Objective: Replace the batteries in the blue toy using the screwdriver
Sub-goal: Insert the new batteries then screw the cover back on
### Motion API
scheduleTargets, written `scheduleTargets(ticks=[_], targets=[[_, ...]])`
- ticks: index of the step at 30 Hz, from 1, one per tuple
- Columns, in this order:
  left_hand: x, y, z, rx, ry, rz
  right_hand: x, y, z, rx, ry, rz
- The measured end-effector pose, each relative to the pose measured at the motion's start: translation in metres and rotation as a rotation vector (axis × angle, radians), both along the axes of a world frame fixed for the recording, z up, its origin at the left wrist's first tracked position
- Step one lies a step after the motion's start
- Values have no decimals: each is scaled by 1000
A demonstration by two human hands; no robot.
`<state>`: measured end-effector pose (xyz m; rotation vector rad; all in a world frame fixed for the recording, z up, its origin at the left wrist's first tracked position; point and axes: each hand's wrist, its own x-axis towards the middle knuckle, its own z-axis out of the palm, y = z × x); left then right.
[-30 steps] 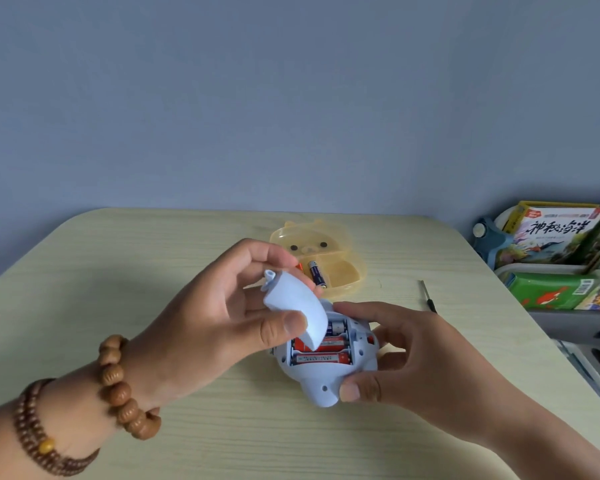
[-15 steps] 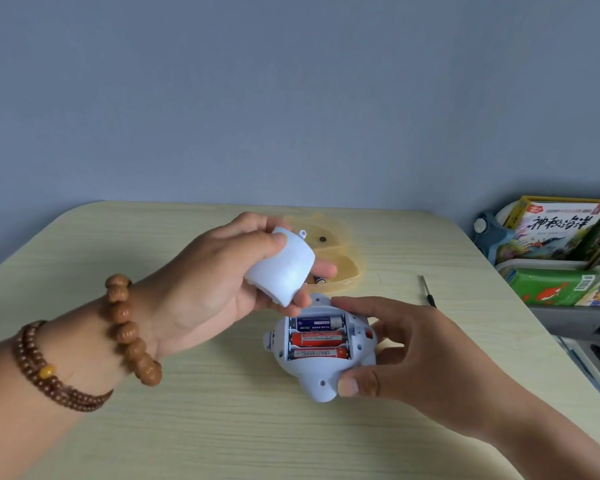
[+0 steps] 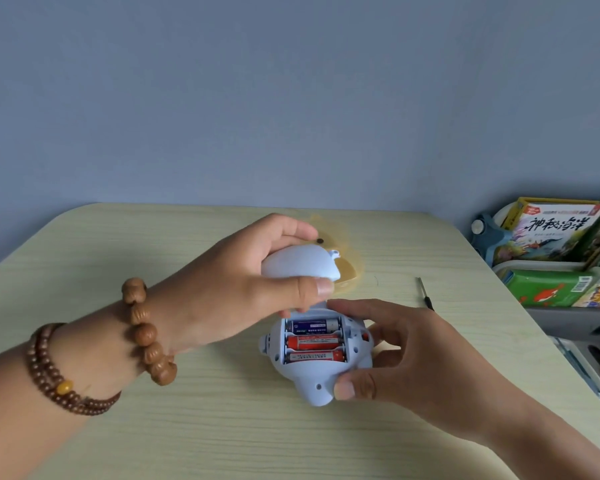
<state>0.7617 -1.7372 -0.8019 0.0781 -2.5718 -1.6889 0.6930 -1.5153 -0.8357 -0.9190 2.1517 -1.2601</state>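
The blue toy (image 3: 312, 382) lies belly-up on the table with its battery bay open. Three batteries sit inside: one dark blue battery (image 3: 314, 326) at the top and two red batteries (image 3: 314, 342) below it. My right hand (image 3: 399, 362) grips the toy from its right side. My left hand (image 3: 236, 292) holds the pale blue battery cover (image 3: 300, 263) just above and behind the toy, thumb pressed on its front edge. The small screwdriver (image 3: 426, 296) lies on the table to the right, untouched.
A yellow bear-shaped tray (image 3: 347, 268) sits behind my left hand, mostly hidden by the cover. A shelf rack with colourful books (image 3: 555, 244) stands off the table's right edge. Wooden bead bracelets circle my left wrist.
My left hand lifted the battery cover off the toy and carried it back over the yellow tray, turning it flatter. The three batteries are now fully exposed. My right hand stayed on the toy.
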Motion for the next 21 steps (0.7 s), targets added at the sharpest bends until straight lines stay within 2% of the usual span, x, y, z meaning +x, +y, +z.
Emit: scheduleTargets(ticks=[4, 6, 13, 21], targets=[[2, 3, -2, -295, 94, -78, 0, 0, 0, 6, 0, 5], [4, 8, -6, -357, 118, -94, 0, 0, 1, 13, 2, 6], [15, 16, -23, -383, 219, -91, 1, 0, 3, 8, -16, -3], [18, 17, -26, -313, 209, -134, 3, 0, 6, 3, -16, 4]])
